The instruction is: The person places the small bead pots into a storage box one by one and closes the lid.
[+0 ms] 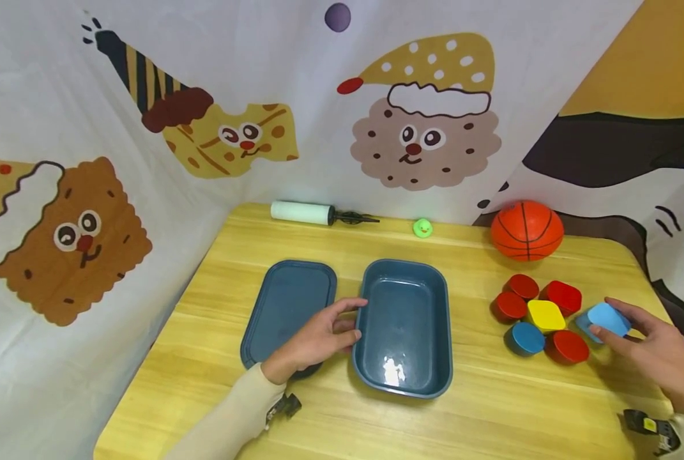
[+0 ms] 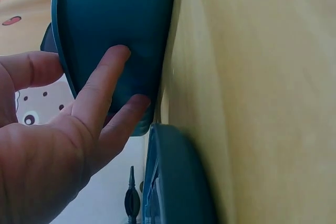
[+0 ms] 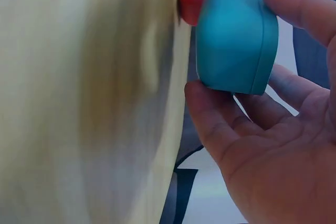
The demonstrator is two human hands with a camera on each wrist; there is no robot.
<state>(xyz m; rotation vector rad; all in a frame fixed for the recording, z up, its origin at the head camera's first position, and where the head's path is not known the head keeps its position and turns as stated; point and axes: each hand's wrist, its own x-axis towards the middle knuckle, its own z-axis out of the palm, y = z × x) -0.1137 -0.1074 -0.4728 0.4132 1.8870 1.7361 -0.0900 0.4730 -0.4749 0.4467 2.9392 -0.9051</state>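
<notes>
My right hand (image 1: 658, 348) pinches a small light blue cup-shaped piece (image 1: 603, 321) with a flat top and rounded corners. In the right wrist view the thumb is on one side of this piece (image 3: 236, 40) and the fingers on the other. Beside it sits a cluster of similar pieces: several red ones (image 1: 566, 297), one yellow (image 1: 545, 315) and one darker blue (image 1: 527, 338). My left hand (image 1: 324, 332) touches the left side of a deep blue-grey bin (image 1: 446, 319). In the left wrist view two fairly straight fingertips (image 2: 118, 53) rest on its outer wall, the thumb at the rim.
A flat blue-grey lid (image 1: 290, 300) lies left of the bin, partly under my left forearm. Along the back are a pale green hand pump (image 1: 303, 213), a green toy duck (image 1: 423, 228) and an orange-red basketball (image 1: 527, 231). A printed cloth (image 1: 313, 38) hangs behind the wooden table (image 1: 468, 421).
</notes>
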